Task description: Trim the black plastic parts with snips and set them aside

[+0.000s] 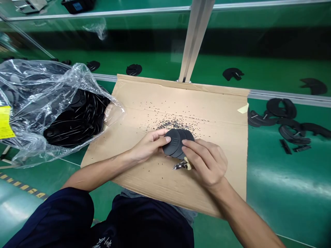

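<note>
Dark shirt [147, 222] nearest the lens. Overlapping black discs [173, 143] held above cardboard sheet [222, 113]; left hand [148, 146] grip pinches their left edge, right hand [208, 160] grip pinches the right. Metal-tipped tool [180, 165] juts out beside the right hand. Black specks [176, 123] scattered just beyond the discs. Left: clear plastic bag [51, 103] of black pieces [80, 119]. Right: curved black parts [281, 107] on green table [284, 182].

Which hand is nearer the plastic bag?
Left. The left hand sits right of the bag; the right hand is farther, on the right side of the black part.
</note>
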Available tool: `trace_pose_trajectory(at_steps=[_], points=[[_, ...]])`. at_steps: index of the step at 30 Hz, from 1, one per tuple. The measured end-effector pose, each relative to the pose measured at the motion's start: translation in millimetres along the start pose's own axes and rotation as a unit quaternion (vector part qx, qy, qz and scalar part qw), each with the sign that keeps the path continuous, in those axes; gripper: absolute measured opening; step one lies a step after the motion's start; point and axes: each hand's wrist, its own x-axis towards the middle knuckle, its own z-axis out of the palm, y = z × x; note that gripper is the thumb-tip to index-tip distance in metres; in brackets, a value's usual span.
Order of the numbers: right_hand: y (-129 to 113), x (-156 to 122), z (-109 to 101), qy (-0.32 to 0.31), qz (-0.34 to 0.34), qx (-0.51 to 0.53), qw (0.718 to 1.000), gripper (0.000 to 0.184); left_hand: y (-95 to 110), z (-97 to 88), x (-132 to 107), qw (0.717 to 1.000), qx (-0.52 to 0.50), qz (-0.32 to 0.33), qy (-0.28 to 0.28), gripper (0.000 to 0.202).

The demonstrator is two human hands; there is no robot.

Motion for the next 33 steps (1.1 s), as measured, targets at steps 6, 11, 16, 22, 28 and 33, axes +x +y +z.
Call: trace_pose_trajectory(at_steps=[6,11,16,22,28,33], points=[[-1.6,0.3,5.4,0.058,0.166,0.106,0.979,0.037,2.0,-10.3,3.1,0.989,0.091,0.119,0.004,0.032],[2.5,6.7,4.7,-0.019,0.340,0.249,0.907,0.025,8.5,-10.9,-4.6,0.898,0.355,0.262,-0.005,0.019],[3.0,6.0,7.3,-0.116,0.381,0.336,0.854,0.015,2.3,-8.3,-8.4,0.831,0.449,0.328,-0.020,0.024],[-1.4,5.4,7.7,-0.072,0.358,0.308,0.879,0.009,-3.6,-10.7,-3.9,0.888,0.343,0.307,0.024,0.025],[2.5,5.3,10.5,-0.071,0.253,0.291,0.920,0.010,3.8,-14.6,-4.8,0.768,0.467,0.438,0.013,0.027],[0.9,4.7,10.9,-0.073,0.237,0.289,0.925,0.012,1.0,-13.1,-3.6,0.784,0.436,0.442,0.006,0.034]])
